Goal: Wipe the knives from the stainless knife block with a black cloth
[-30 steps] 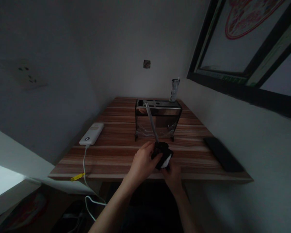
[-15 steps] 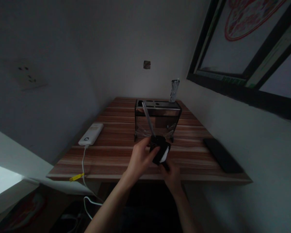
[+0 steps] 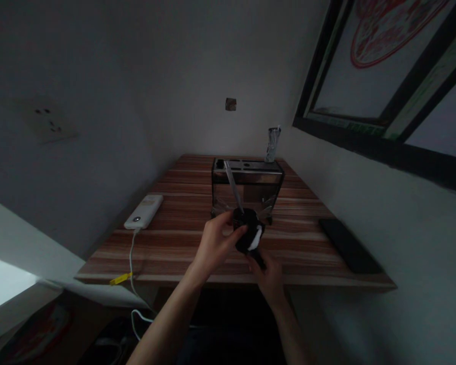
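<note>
In the head view my left hand (image 3: 219, 237) is closed on a dark, cloth-like bundle (image 3: 247, 226) with a white patch on its right side, its thumb lying across the front. From the bundle's top a long, slim, greyish knife (image 3: 233, 186) points up and away; the blade is slightly tilted left. Its black handle (image 3: 257, 257) comes out below, gripped by my right hand (image 3: 268, 276). Whether the bundle is cloth is too dark to tell. Behind stands a metal and black knife holder (image 3: 247, 177) with slots on top, clear plastic around its lower part.
A white power bank (image 3: 144, 212) lies left on the wood-grain table (image 3: 182, 185), its white cable (image 3: 132, 253) hanging over the front edge with a yellow tag (image 3: 120, 279). A flat black object (image 3: 348, 246) lies right. A plastic-wrapped item (image 3: 272, 144) stands upright at the holder's right end.
The dark bundle has shifted slightly left and its outline has become rounder. Both hands keep their hold, and the knife still points up and away.
</note>
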{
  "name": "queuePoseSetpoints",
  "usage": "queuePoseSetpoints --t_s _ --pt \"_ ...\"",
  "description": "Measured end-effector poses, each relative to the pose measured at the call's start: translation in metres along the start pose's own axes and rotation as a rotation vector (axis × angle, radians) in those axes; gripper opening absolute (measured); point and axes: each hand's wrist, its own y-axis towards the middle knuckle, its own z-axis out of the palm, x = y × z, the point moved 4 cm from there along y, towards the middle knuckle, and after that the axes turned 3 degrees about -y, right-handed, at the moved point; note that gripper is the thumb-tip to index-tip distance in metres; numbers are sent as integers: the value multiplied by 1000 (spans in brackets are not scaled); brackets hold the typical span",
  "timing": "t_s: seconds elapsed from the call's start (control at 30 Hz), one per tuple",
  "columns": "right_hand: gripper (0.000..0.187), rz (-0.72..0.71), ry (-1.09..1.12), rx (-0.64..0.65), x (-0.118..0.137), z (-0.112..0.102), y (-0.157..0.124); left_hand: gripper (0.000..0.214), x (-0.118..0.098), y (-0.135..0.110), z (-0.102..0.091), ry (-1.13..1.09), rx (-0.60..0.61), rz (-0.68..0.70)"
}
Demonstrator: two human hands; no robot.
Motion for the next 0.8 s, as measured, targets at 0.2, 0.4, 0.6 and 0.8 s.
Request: queuePoseSetpoints --t_s 0.2,0.4,0.6,0.8 --pt "20 -53 -10 29 -1 3 -2 20 2 5 -13 -193 -76 -48" --pt "20 -65 -1 47 -1 5 -3 21 0 7 -20 -287 -125 -63" --pt "19 -56 -6 79 0 4 -2 27 -10 28 -43 -365 -316 16" --pt "18 -78 6 79 0 6 -3 23 -14 48 -52 -535 -380 112"
